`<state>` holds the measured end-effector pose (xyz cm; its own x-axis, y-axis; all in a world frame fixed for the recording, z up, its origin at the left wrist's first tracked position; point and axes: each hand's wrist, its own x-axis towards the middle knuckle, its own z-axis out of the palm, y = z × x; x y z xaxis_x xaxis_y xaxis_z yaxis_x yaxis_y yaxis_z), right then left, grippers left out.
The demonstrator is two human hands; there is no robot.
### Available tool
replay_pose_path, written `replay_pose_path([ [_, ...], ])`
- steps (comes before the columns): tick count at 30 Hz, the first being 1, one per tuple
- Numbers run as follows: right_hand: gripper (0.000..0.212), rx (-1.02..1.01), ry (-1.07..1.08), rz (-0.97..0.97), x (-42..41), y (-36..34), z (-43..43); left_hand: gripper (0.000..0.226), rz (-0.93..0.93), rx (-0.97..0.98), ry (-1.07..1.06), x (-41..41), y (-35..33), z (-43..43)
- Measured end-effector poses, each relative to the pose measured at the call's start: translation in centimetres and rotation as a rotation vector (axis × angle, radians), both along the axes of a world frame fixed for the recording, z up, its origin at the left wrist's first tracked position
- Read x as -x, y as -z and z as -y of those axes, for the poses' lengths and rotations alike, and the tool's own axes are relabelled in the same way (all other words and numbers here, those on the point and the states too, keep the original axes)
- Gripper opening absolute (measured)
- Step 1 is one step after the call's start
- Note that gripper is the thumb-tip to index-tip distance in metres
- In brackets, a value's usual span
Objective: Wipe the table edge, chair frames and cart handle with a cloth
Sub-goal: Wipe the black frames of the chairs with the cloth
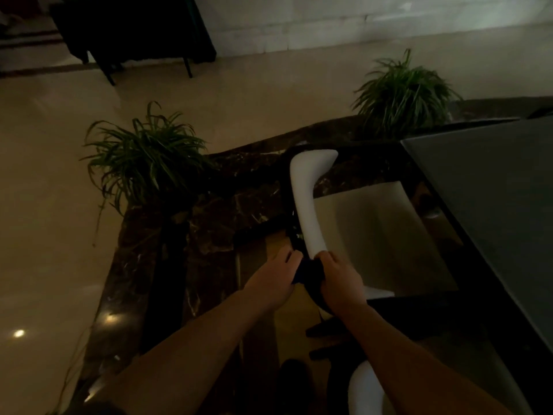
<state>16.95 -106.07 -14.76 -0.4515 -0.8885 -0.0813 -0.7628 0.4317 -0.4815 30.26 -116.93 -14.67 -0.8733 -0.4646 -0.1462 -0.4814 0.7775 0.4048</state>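
1. Two hands meet just below frame centre, both closed around a dark cloth (308, 272) bunched between them.
2. My left hand (273, 278) sits at 9 o'clock of the cloth, fingers curled onto its near fold.
3. My right hand (341, 283) sits at 3 o'clock of the cloth, clenched over it and pressing it against the lower end of a white chair backrest (305, 202).
4. That backrest is a curved white bar running from the hands up toward 12 o'clock, bending right at its top; a dark chair frame (291, 232) follows its left side, touching it.
5. At 3 o'clock of the backrest lies the pale chair seat (380, 232), tucked partly under the worktop.
6. I see the worktop (493, 211) as a dark, glossy slab filling the right side, its edge slanting from 12 o'clock down to 5 o'clock.
7. A second white chair back (366, 390) shows at 6 o'clock, between my forearms, only partly in frame.
8. Dark marble flooring (209, 223) borders the chair at 9 o'clock, with paler floor beyond.
9. One spider plant (143, 154) stands at 10 o'clock, another plant (401, 94) at 1 o'clock.
10. Far off at 11 o'clock stands a dark chair (134, 31); in this dim light I cannot make out more of it.
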Motion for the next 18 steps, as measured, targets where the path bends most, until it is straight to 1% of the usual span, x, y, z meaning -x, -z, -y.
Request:
replay_pose_path([
  [2,0.034,-0.071,-0.021,-0.039,0.9,2.3,0.0,0.048,0.048,-0.059,0.027,1.1,1.9,0.2],
  [5,0.055,-0.252,-0.106,-0.082,1.0,5.9,-0.4,0.050,0.157,-0.083,0.098,1.7,5.1,0.1],
  [6,0.058,-0.282,-0.128,-0.083,0.8,6.8,-0.6,0.052,0.186,-0.075,0.116,1.6,6.0,0.0],
  [8,0.062,-0.271,-0.135,-0.055,0.8,8.0,-0.5,0.054,0.200,-0.092,0.120,1.4,7.4,0.3],
  [11,0.062,-0.189,-0.114,-0.048,1.2,8.8,0.2,0.052,0.151,-0.150,0.084,1.9,8.4,1.7],
  [14,0.054,-0.113,-0.080,-0.035,1.9,8.9,2.0,0.053,0.096,-0.169,0.091,2.8,8.7,3.9],
  [18,0.045,-0.121,-0.065,-0.052,3.2,8.7,5.3,0.054,0.050,-0.160,0.135,3.9,8.9,7.3],
])
